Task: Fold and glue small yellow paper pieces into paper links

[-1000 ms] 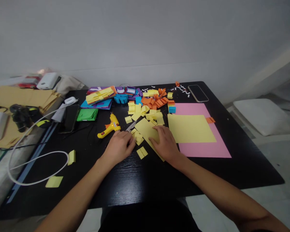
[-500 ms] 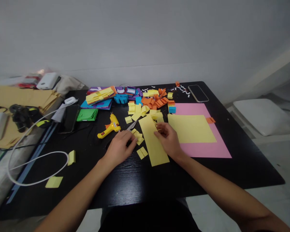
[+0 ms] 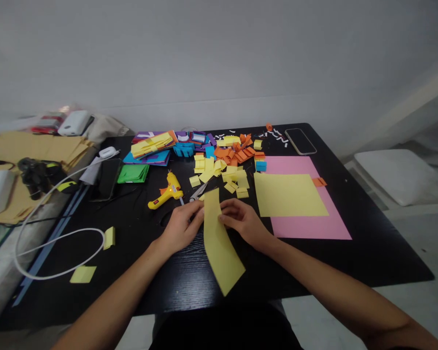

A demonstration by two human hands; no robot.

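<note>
A yellow paper strip (image 3: 219, 243) slants down toward the table's front edge, slightly curved. My right hand (image 3: 243, 221) pinches its right edge between thumb and fingers. On the opposite edge, my left hand (image 3: 184, 224) is closed against the strip, its fingertips partly hidden behind the paper. Partly covered scissors (image 3: 197, 193) lie beyond the left hand. A yellow glue gun (image 3: 168, 190) rests left of them. Small folded yellow paper pieces (image 3: 237, 180) are scattered just past my hands.
Right of my hands, a yellow sheet (image 3: 292, 194) overlaps a pink sheet (image 3: 314, 227). Orange folded pieces (image 3: 233, 154) and stacked coloured papers (image 3: 153, 146) lie at the back. A phone (image 3: 300, 141) is back right. A white cable (image 3: 60, 233) loops at left.
The yellow strip has moved left and toward me, uncovering small yellow pieces. My right hand has shifted left with it, and my left hand has come to its left edge.
</note>
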